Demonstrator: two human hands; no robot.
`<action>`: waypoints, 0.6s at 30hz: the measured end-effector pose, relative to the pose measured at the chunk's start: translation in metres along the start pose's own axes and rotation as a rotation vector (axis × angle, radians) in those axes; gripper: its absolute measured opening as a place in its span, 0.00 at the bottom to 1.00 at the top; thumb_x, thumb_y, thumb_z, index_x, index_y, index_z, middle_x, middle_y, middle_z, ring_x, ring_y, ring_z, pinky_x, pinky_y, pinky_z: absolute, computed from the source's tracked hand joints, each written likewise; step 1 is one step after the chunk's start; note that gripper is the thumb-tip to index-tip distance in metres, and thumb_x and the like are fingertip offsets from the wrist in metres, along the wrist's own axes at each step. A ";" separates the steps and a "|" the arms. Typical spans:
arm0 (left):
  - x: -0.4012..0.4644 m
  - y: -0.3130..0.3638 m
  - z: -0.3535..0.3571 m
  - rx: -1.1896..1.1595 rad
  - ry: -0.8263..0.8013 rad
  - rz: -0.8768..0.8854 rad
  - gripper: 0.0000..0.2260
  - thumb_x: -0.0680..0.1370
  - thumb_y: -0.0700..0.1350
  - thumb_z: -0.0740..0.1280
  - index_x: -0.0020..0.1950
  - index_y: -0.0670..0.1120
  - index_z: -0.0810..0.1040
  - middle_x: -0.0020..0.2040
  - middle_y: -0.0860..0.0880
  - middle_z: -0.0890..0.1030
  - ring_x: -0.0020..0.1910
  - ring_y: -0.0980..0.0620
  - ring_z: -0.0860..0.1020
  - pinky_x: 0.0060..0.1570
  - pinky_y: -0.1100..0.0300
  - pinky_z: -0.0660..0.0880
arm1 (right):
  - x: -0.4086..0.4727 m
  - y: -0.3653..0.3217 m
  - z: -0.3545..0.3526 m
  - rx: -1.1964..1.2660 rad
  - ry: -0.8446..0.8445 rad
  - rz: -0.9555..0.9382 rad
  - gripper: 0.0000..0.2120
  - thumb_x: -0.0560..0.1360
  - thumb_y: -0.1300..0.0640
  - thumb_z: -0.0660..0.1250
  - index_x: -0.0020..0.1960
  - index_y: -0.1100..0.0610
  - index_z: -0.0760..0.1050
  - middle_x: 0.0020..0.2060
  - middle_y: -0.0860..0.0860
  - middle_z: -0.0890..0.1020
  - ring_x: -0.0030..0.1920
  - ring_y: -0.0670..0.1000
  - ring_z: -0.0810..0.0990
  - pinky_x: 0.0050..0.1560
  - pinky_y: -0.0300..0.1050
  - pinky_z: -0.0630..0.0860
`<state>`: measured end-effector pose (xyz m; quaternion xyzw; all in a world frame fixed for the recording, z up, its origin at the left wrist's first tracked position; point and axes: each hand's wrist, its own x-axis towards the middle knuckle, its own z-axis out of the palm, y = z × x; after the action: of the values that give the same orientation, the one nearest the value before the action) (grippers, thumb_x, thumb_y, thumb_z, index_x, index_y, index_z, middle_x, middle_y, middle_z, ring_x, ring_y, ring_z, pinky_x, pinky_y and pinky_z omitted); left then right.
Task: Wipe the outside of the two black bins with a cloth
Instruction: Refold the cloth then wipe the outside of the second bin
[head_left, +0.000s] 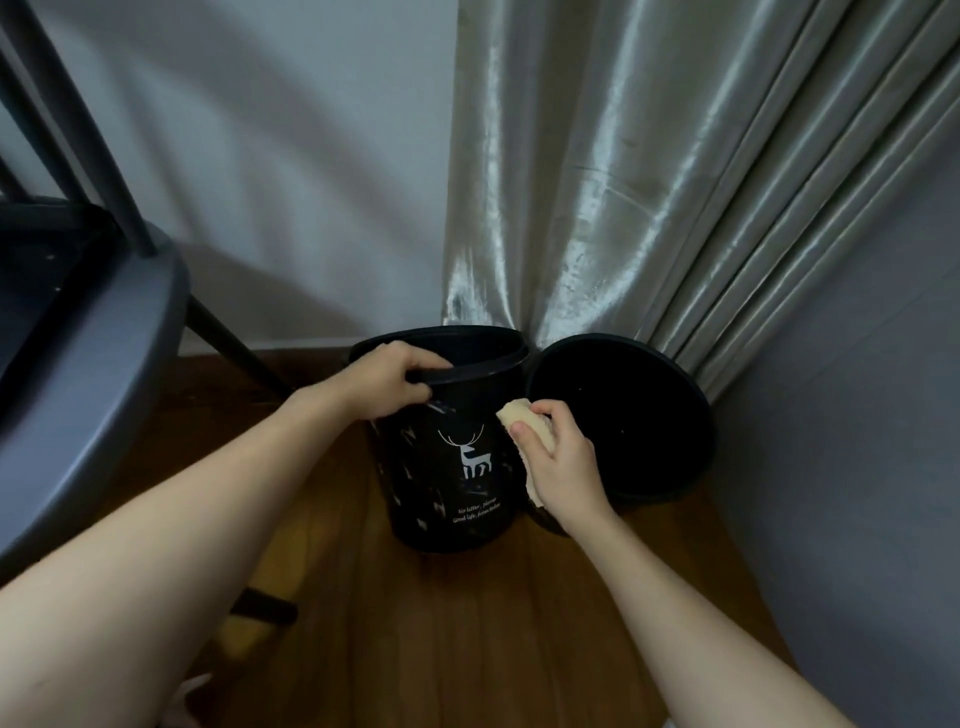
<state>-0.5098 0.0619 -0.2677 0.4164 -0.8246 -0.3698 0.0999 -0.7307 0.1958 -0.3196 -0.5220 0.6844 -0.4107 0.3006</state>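
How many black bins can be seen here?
2. The black plastic bin with a white deer print stands on the left; the plain black round bin stands beside it, near the curtain. None seems hidden.

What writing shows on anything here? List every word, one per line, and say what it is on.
"No litter , please": first line, small white script low on the deer bin; last word uncertain.
"Good life, from ...": second line there; the last word is too blurred to read.
Other bin, cloth, curtain: no text.

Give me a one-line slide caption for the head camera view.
Left hand grips the rim of the black deer-print bin while right hand holds a beige cloth against its side.
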 end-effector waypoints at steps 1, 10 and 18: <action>0.005 0.000 -0.002 0.005 -0.007 0.004 0.19 0.76 0.36 0.67 0.61 0.56 0.80 0.54 0.58 0.82 0.55 0.59 0.79 0.61 0.54 0.75 | 0.001 -0.002 0.002 -0.001 -0.005 -0.012 0.11 0.78 0.48 0.67 0.59 0.50 0.73 0.49 0.45 0.79 0.49 0.42 0.78 0.45 0.34 0.73; 0.034 -0.007 -0.008 0.161 0.057 -0.044 0.21 0.80 0.39 0.64 0.69 0.58 0.72 0.58 0.54 0.79 0.59 0.50 0.76 0.63 0.53 0.71 | 0.018 -0.006 0.028 0.031 0.015 -0.067 0.13 0.78 0.48 0.67 0.60 0.51 0.74 0.50 0.45 0.80 0.49 0.38 0.77 0.43 0.24 0.69; 0.043 -0.001 -0.018 0.102 -0.055 0.004 0.21 0.79 0.37 0.65 0.68 0.58 0.74 0.58 0.55 0.80 0.56 0.55 0.77 0.59 0.58 0.74 | 0.029 -0.008 0.031 -0.005 0.000 -0.139 0.13 0.77 0.49 0.68 0.60 0.51 0.75 0.48 0.37 0.78 0.50 0.34 0.76 0.45 0.24 0.69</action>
<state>-0.5285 0.0195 -0.2619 0.4089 -0.8456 -0.3385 0.0566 -0.7086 0.1587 -0.3267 -0.5688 0.6477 -0.4290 0.2700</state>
